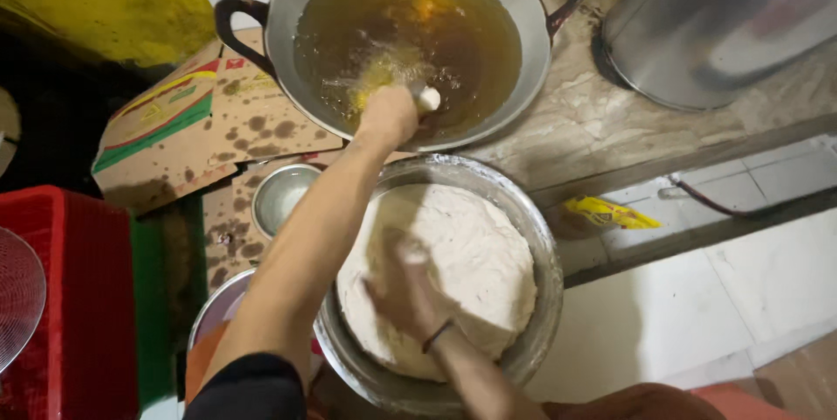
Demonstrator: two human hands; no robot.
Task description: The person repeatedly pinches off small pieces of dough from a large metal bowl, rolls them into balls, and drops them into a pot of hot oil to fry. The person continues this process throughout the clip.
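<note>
Two hands at work over food on a stained stone surface (602,124). Left hand (390,113) stretched forward over a wide round metal wok with dark loop handles (288,19), full of amber frying oil (453,37), fingers curled shut around a small pale lump of dough (428,98) held just above the bubbling, frothy patch of oil. Right hand (403,285) lower down, blurred, pressed into a large mound of soft white dough (475,263) inside a big round steel bowl (545,298); fingers bent into the dough, but too blurred to tell whether closed on a piece or merely resting. Dark band around the right wrist (438,335). Steel bowl directly nearer than the wok, rims almost touching. Just left of the bowl, a small round metal cup (281,196), sitting on flattened brown cardboard spotted with grease (253,124). Further left, a red plastic crate (74,298), with a round wire mesh object (16,294) at the frame's edge. Upper right, a large shiny steel pot (697,28) standing on the surface, well apart from the wok. Small yellow wrapper (610,213) lying below the surface's edge, near white tiles (741,289).
</note>
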